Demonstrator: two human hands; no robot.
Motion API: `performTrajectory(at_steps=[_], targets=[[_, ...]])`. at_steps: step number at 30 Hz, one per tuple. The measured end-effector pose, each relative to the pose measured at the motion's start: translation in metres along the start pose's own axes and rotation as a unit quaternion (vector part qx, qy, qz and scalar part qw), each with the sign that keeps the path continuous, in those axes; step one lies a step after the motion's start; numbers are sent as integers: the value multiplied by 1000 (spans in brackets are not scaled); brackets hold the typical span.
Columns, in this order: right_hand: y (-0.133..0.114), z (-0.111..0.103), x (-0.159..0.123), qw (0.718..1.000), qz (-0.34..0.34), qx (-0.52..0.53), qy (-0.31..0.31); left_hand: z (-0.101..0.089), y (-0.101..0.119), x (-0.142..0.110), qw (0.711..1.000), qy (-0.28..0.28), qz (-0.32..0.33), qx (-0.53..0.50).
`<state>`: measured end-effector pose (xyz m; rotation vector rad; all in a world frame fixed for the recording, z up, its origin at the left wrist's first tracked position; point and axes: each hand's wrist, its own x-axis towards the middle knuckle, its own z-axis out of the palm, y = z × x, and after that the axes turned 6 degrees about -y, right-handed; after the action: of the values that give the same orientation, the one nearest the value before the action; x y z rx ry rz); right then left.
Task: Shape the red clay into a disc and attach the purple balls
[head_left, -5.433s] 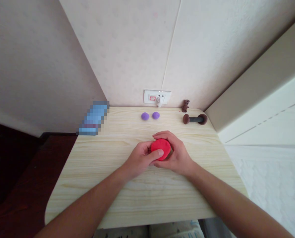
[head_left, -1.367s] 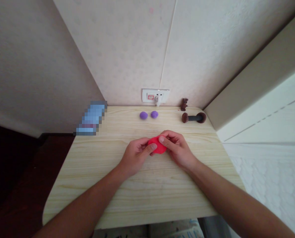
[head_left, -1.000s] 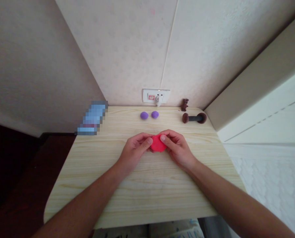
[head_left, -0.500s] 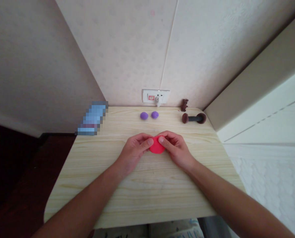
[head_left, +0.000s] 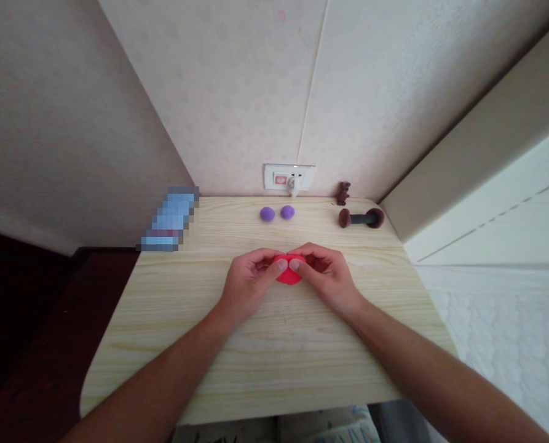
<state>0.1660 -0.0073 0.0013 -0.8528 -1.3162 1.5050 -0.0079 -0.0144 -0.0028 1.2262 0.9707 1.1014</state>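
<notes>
"Pale wood-grain bench [head_left: 292,369] against the wall [head_left: 237,92]: findings?"
"Red clay piece [head_left: 289,277] over its middle, left grip [head_left: 248,280] and right grip [head_left: 330,275] both clamped on it; two purple lumps [head_left: 267,214] lie behind"

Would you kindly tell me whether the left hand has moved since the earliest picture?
Yes. Judged against the fixed wall socket, the left hand has shifted to the left and slightly toward the wall.
</notes>
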Motion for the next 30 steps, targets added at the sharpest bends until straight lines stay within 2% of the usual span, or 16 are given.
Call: performTrajectory(at_steps=[5,12,19,25,30], targets=[[3,-2,2,1000,4,15,7,-2,-2,1,1000,19,7,-6],[4,-5,4,999,3,0,35,-1,-4,2,998,2,-22,-67],[3,-3,2,999,29,16,-16,1,0,1,999,-18,-36,-31],[1,-5,2,999,30,6,-16,1,-2,1,998,-30,-32,-35],[3,-5,4,1000,22,-7,-7,0,-3,2,999,-5,-13,-42]])
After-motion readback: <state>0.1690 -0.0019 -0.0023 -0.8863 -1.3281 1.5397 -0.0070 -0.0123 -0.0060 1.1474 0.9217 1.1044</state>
